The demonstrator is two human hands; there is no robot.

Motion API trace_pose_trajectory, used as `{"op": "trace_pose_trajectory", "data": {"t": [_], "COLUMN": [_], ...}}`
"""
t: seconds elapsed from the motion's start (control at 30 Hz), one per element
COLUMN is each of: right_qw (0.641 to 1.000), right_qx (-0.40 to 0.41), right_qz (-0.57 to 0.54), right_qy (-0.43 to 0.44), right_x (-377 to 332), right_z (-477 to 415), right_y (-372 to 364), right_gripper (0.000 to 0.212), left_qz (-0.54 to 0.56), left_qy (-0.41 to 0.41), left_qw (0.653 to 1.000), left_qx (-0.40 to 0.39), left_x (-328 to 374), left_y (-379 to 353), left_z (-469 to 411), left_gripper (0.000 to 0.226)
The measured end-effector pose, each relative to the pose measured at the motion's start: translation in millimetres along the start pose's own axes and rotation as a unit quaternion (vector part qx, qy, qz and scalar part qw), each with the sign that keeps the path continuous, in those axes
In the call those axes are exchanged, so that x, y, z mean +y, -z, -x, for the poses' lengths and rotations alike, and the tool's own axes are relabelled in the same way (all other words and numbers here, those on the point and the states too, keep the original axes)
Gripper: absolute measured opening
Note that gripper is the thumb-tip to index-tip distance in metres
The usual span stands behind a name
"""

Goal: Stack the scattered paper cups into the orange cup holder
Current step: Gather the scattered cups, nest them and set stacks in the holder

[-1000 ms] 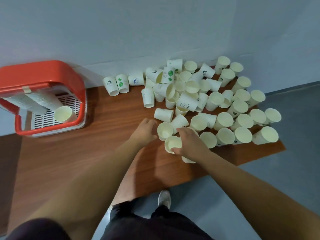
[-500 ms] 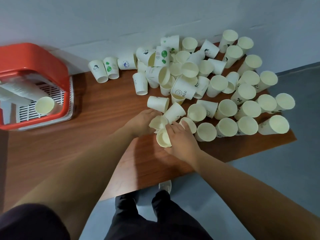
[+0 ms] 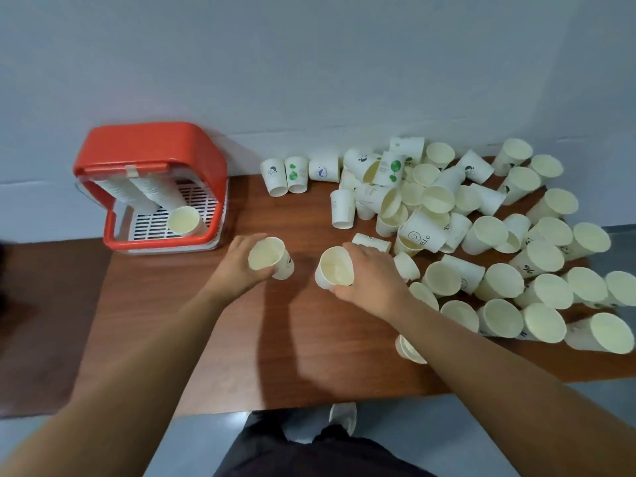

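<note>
Your left hand (image 3: 237,266) grips one paper cup (image 3: 266,258), fingers curled round its wall, the mouth turned up toward you. Your right hand (image 3: 371,280) grips a second cup (image 3: 335,271) in the same way. The two cups are near each other but apart, both over the wooden table (image 3: 292,339). From your left hand, the orange cup holder (image 3: 151,146) stands at 10 o'clock against the wall, with a nested stack of cups (image 3: 155,194) leaning out of it. The scattered cups (image 3: 481,235) lie in a heap from 1 to 4 o'clock of your right hand. One more cup (image 3: 407,349) lies partly hidden under your right forearm.
</note>
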State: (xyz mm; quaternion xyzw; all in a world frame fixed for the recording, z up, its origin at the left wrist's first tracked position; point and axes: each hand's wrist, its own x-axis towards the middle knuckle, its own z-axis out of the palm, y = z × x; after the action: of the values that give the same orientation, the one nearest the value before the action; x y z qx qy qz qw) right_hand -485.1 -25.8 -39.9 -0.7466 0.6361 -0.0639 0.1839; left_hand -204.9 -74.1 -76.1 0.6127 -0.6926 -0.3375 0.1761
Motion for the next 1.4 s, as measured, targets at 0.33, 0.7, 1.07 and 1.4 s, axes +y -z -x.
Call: {"op": "trace_pose_trajectory", "data": {"t": [0.33, 0.7, 1.07, 1.4], "right_qw": [0.995, 0.994, 0.979, 0.983], "right_qx": [-0.017, -0.012, 0.007, -0.027], "right_qz": [-0.097, -0.108, -0.194, -0.183], "right_qy": [0.034, -0.025, -0.068, -0.015], "right_x": [-135, -198, -227, -270], "right_z": [-92, -158, -198, -225], "right_y": [-10, -37, -48, -80], "right_gripper": [0.063, 0.059, 0.064, 0.075], "left_qz": [0.031, 0.023, 0.003, 0.158], "left_qy": [0.109, 0.076, 0.015, 0.126], "left_qw": [0.978, 0.991, 1.0, 0.979], "left_qx": [0.178, 0.111, -0.012, -0.015], "left_x": [-79, -134, -169, -200], "left_y": [137, 160, 135, 166], "left_z": [8, -63, -93, -82], "left_gripper": [0.069, 0.077, 0.084, 0.044]}}
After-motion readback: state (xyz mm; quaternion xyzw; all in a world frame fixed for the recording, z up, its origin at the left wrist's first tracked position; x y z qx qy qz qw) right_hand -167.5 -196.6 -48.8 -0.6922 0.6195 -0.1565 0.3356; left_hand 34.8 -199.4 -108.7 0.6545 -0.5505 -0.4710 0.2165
